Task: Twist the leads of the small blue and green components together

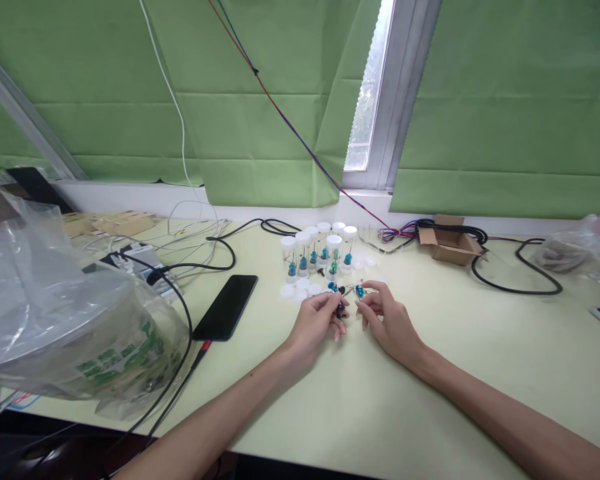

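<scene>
In front of me, my left hand (pixel 323 319) is closed, thumb and fingertips pinching a small black part (pixel 340 308) that the fingers partly cover. Just to its right, my right hand (pixel 387 320) has its fingers curled, with a small shiny blue part (pixel 359 291) between the tips of thumb and index finger. A thin metal piece shows beside that part. Another small blue piece (pixel 333 287) is just beyond my left fingertips. Behind the hands stand several clear tubes with white caps (pixel 350 231), holding blue or green pieces with thin stems. Loose white discs (pixel 300 293) lie near them.
A black phone (pixel 226 308) with a cable lies left of my hands. A large plastic-wrapped container (pixel 125 347) fills the table's left side. Toward the back right are an open cardboard box (pixel 450 243), black cables (pixel 525 291) and a clear plastic bag (pixel 573 247).
</scene>
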The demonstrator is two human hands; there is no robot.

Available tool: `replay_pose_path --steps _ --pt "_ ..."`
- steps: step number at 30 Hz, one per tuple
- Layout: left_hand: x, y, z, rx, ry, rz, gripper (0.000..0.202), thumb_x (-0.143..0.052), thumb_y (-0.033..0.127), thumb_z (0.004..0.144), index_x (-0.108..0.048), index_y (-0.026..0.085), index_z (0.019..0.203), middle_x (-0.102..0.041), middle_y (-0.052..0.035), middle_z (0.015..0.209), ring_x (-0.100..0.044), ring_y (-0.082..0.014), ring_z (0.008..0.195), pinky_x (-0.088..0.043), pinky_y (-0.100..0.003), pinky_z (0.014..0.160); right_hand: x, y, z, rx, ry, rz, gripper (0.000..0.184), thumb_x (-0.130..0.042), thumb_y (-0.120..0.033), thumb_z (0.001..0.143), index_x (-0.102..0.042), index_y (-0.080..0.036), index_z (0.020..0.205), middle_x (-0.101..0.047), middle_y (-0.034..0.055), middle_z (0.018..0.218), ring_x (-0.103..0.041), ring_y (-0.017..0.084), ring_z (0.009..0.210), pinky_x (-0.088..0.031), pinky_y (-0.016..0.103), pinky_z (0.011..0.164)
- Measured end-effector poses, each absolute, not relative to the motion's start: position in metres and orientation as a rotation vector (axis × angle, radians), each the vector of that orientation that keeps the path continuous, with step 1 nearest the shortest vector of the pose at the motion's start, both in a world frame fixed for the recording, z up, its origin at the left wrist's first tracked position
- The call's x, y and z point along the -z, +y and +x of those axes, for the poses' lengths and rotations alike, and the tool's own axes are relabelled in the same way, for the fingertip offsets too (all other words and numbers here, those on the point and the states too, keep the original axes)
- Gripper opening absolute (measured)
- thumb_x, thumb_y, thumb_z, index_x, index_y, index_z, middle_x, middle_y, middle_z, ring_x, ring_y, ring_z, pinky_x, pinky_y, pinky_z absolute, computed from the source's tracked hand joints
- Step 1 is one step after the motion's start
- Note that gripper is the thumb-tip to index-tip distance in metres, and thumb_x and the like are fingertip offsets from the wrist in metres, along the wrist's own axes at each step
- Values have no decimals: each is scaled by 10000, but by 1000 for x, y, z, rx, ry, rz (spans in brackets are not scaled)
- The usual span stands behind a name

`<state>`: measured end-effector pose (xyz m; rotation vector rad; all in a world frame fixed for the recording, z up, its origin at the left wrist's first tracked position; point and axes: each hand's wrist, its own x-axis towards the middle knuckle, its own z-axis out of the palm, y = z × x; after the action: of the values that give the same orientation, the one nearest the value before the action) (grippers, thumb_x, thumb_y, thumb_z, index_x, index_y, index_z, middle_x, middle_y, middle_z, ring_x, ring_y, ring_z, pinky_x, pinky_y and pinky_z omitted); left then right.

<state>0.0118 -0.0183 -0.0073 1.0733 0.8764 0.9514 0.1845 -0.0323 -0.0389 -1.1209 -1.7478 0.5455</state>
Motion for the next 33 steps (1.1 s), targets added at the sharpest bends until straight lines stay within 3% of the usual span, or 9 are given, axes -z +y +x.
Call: replay_pose_path --steps 5,8,14,18,22,33 --pt "8 -19 12 -949 870 1070 314 -613 431 870 -635 119 831 -553 -11 715 -551 -57 460 -396 -159 395 35 -34 184 -500 -1760 -1101 128 -435 -319 1003 -501 -218 1045 -580 -7 752 -560 117 541 -475 257 552" --pt "7 -19 13 -950 872 1063 331 -616 449 868 -628 121 822 -551 -8 713 -545 -54 457 -395 -160 393 34 -36 183 -459 -1764 -1089 152 -433 -294 1008 -548 -205 963 -587 6 762 -568 114 567 -479 256 572" --pt "9 -19 13 -953 876 1096 393 -597 514 867 -622 124 824 -540 -5 716 -553 -61 460 -406 -165 394 32 -38 182 -338 -1751 -1042 138 -458 -236 996 -587 -193 1019 -584 22 796 -579 127 614 -493 280 610" --pt "8 -19 13 -949 863 1118 406 -606 529 856 -621 124 821 -538 -7 715 -561 -67 466 -414 -168 399 29 -39 182 -236 -1771 -990 232 -397 -191 1008 -581 -199 1149 -602 63 929 -588 132 653 -516 313 662" --pt "7 -20 14 -945 851 1131 403 -608 527 854 -620 127 814 -538 -5 711 -561 -67 464 -415 -169 400 29 -39 182 -211 -1749 -982 263 -417 -197 1004 -563 -218 1221 -599 82 1016 -602 123 644 -543 298 617" --pt "11 -19 14 -936 851 1161 392 -626 517 839 -637 127 806 -540 -4 697 -551 -67 449 -411 -178 395 30 -42 182 -196 -1720 -933 142 -478 -204 979 -605 -215 1044 -641 44 862 -611 123 609 -566 278 586"
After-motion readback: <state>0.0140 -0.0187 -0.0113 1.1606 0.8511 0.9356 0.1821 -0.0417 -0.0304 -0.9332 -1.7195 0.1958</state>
